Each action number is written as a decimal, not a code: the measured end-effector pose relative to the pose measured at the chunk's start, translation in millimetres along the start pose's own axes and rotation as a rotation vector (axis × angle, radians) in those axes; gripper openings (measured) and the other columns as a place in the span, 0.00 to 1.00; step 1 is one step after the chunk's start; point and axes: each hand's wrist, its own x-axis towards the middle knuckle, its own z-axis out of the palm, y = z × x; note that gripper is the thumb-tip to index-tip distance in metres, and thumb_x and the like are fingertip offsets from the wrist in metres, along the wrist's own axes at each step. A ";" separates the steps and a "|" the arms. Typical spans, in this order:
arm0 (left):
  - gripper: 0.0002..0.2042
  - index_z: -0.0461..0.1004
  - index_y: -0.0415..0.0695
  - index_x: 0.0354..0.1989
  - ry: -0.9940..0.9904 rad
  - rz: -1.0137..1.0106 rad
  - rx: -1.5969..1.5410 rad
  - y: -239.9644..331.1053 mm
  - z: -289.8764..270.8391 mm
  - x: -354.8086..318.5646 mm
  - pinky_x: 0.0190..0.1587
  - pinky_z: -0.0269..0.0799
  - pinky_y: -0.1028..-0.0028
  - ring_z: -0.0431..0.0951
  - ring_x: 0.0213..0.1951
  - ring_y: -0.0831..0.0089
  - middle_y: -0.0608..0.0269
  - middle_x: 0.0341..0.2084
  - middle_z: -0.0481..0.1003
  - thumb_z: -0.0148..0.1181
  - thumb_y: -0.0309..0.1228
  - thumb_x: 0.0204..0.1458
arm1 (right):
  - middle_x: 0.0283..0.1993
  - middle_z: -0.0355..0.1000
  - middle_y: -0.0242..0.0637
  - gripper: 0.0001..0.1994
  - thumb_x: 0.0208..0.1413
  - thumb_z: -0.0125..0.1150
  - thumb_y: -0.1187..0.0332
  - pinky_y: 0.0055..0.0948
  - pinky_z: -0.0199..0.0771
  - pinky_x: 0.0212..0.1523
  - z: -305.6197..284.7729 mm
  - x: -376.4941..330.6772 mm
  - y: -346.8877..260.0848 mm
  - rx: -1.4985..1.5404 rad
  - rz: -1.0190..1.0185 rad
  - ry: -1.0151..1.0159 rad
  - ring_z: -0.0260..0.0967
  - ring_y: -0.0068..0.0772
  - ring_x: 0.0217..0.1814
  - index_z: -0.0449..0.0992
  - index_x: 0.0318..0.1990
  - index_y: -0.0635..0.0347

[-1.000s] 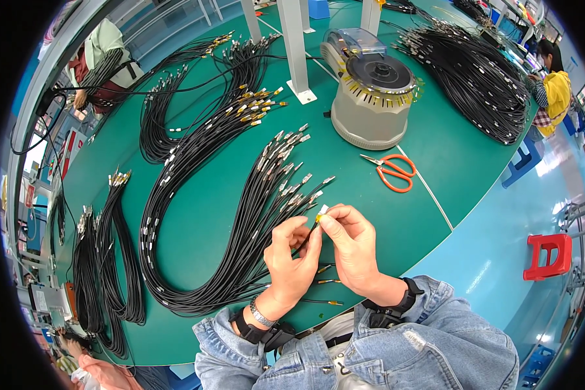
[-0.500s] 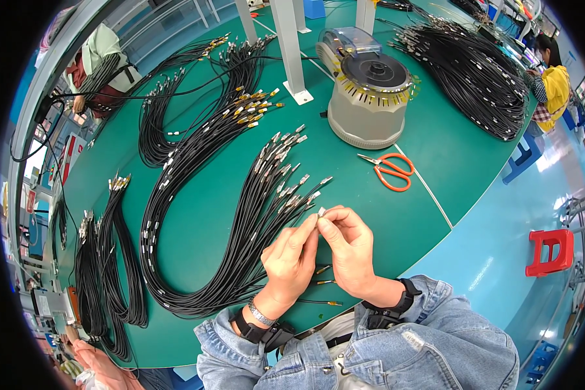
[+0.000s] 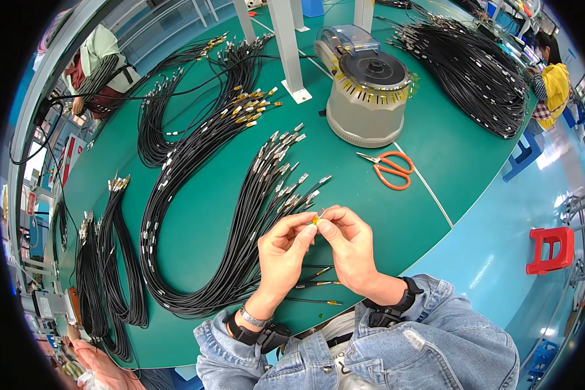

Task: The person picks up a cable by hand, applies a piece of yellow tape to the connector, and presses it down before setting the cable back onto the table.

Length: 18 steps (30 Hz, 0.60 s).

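My left hand (image 3: 281, 250) and my right hand (image 3: 351, 250) meet over the front of the green table, fingertips pinched around a cable end (image 3: 316, 220). A bit of yellow tape and a small silvery tip show between the fingers; my hands hide the rest. Just left of them lies a large bundle of black cables (image 3: 224, 273), curved in a U, with silvery connectors at its near ends and yellow-wrapped ones at its far ends. Beneath and beside my wrists, a few yellow-tipped cable ends (image 3: 325, 282) stick out toward the right.
Orange-handled scissors (image 3: 394, 170) lie beyond my right hand, in front of a round grey tape dispenser (image 3: 365, 114). More black cable bundles rest at left (image 3: 120, 260) and far right (image 3: 465, 75). A metal post (image 3: 286, 49) rises from the table (image 3: 344, 179). Other people sit around it.
My left fingers have shifted slightly and rolled at the tip, the thumb now lower. Yellow tape shows between the fingertips, where a pale silvery piece stood before. My right hand has hardly moved.
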 end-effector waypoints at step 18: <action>0.07 0.73 0.40 0.35 -0.151 -0.286 -0.249 11.6 -11.7 5.0 0.28 0.61 0.83 0.67 0.25 0.84 0.69 0.25 0.73 0.58 0.28 0.50 | 0.35 0.68 0.32 0.05 0.53 0.57 0.74 0.20 0.66 0.40 -5.1 -0.3 -3.2 -0.126 -0.026 -0.091 0.64 0.20 0.38 0.71 0.34 0.67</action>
